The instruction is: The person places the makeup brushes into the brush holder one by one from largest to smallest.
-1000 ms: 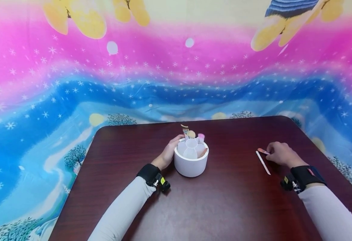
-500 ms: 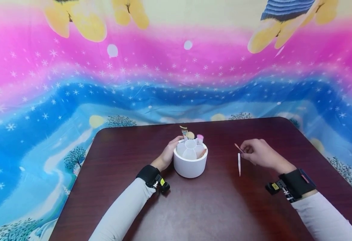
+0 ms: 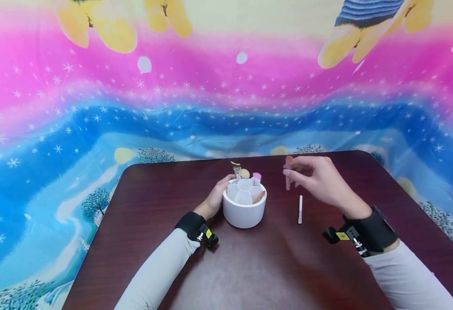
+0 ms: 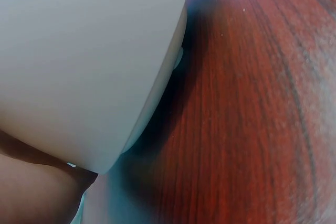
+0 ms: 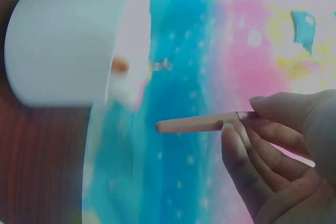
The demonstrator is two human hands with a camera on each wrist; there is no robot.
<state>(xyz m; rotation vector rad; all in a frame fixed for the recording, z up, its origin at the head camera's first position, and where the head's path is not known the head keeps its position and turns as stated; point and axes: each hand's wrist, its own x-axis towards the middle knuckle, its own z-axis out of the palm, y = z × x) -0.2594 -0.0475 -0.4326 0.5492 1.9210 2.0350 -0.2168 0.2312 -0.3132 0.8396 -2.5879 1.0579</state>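
A white round brush holder (image 3: 244, 213) with a pale flower-shaped divider stands upright on the table. My left hand (image 3: 213, 200) holds its left side, the fingertips partly hidden behind it; the holder's wall (image 4: 89, 61) fills much of the left wrist view. My right hand (image 3: 323, 178) is raised to the right of the holder, pinching a makeup brush (image 3: 288, 183). The brush is upright, orange-brown bristles at the top; its pinkish handle (image 5: 194, 124) points towards the table. A thin white stick (image 3: 300, 209) lies on the table below that hand.
Inside the holder are a pink-tipped brush (image 3: 257, 176), a round cream-coloured head (image 3: 244, 173), a striped piece (image 3: 236, 167) and an orange-brown tip (image 3: 260, 197). The dark red-brown table (image 3: 164, 189) ends at a printed cloth backdrop (image 3: 195, 107).
My right hand has lifted the brush and moved left towards the holder, turning it upright. The white stick has shifted left and straightened. My left hand has stayed on the holder.
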